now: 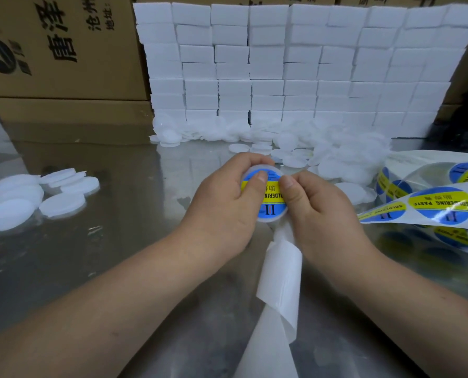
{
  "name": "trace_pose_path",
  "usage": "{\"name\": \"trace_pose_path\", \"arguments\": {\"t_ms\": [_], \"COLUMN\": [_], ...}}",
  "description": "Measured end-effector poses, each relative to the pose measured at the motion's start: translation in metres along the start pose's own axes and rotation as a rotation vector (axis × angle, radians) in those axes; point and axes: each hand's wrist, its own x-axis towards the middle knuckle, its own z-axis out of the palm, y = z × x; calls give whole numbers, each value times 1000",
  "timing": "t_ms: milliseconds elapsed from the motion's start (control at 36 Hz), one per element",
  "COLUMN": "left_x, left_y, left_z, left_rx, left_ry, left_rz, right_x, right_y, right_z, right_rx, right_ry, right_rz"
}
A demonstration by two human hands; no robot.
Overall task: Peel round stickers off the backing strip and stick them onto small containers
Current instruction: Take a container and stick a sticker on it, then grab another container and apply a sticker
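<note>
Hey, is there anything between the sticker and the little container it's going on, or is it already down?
Nothing visible is in the way. The round sticker already lies on the small container, which the left hand holds. Both thumbs press on its face, the right hand from the other side.

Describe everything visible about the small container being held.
The small container is a shallow round piece of translucent white plastic, held above the shiny table. A round sticker, blue with a yellow band printed "SOLDERING", covers its face. The left hand grips it, thumb on the sticker; the right hand presses with its thumb from the other side.
</note>
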Motion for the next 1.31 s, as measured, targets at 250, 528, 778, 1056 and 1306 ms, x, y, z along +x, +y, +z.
{"name": "trace_pose_path", "arguments": {"t_ms": [250,528,778,1056,1306], "left_x": [6,24,23,11,8], "left_y": [-5,-31,-42,-20,-5], "left_z": [-3,-11,-10,-2,-5], "left_rx": [13,408,687,55,-208], "left_ry": [142,56,-31,-25,-95], "left_rz": [-49,-325,-281,-119,-169], "right_x": [0,0,0,0,-5], "right_y": [7,3,7,4,-6], "right_z": [3,1,2,4,0], "right_rx": [13,75,132,214,300], "right_ry": [2,5,-29,-100,-142], "right_rz": [10,72,48,10,-66]}}
